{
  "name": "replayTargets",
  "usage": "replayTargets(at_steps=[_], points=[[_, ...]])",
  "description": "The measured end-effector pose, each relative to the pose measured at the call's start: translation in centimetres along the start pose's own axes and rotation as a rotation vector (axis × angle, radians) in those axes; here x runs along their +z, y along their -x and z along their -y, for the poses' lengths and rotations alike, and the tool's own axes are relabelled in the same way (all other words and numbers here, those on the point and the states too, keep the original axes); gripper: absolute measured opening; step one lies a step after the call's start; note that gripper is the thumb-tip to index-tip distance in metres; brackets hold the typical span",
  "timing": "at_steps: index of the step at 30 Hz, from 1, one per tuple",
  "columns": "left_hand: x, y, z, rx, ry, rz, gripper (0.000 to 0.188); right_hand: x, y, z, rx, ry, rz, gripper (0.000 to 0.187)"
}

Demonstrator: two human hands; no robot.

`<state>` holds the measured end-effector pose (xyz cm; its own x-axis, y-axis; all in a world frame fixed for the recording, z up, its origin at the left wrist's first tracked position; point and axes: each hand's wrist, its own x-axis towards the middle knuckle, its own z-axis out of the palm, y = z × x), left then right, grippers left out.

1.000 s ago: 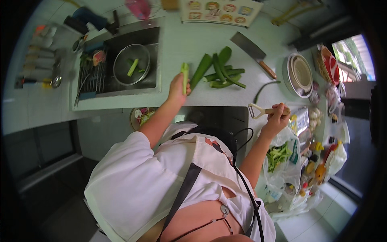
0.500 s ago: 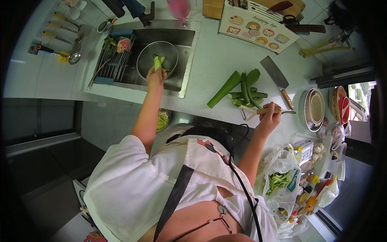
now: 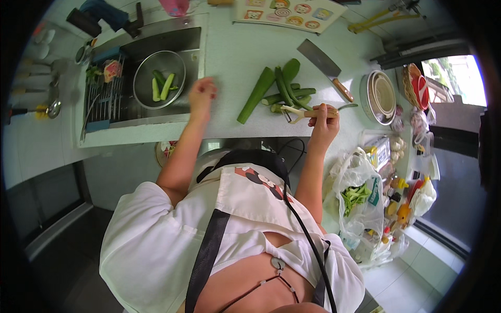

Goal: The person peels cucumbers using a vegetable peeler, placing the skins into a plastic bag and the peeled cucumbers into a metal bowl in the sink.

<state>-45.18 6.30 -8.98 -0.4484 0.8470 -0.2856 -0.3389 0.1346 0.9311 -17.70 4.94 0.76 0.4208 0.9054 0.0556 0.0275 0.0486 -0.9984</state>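
My left hand (image 3: 202, 94), empty with loosely bent fingers, is above the counter at the sink's right edge. It is slightly blurred. My right hand (image 3: 324, 116) grips the wooden handle of a Y-shaped peeler (image 3: 295, 113), its blade pointing left. In the sink (image 3: 194, 52), a round metal bowl (image 3: 175, 58) holds several peeled, pale green vegetable pieces (image 3: 167, 86). Beyond the peeler lie long green gourds (image 3: 255, 95), thick and ridged, and slimmer green vegetables (image 3: 284, 86) heaped together. The peeler's head partly covers the nearest one.
A cleaver (image 3: 321, 58) lies beyond the vegetables. Stacked colanders (image 3: 382, 99) stand on the right. A plastic bag with leafy greens (image 3: 357, 180) sits near my right arm, beside bottles. A rack (image 3: 104, 96) spans the sink's left side. The knife holder (image 3: 284, 14) stands behind.
My left hand has let go of a peeled vegetable piece in the bowl and moved right, out of the sink. My right hand still holds the peeler. The view has shifted right.
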Motion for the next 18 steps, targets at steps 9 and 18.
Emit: replayTargets(at_steps=[9,18], points=[[8.0,3.9,4.0,0.476,-1.090,0.316,0.045,-4.4,1.2,1.1,0.053,0.051,-0.150,0.014],[9.1,2.0,2.6,-0.268,-0.212,0.473,0.038,-9.6,2.4,3.1,-0.050,-0.035,-0.309,0.012]])
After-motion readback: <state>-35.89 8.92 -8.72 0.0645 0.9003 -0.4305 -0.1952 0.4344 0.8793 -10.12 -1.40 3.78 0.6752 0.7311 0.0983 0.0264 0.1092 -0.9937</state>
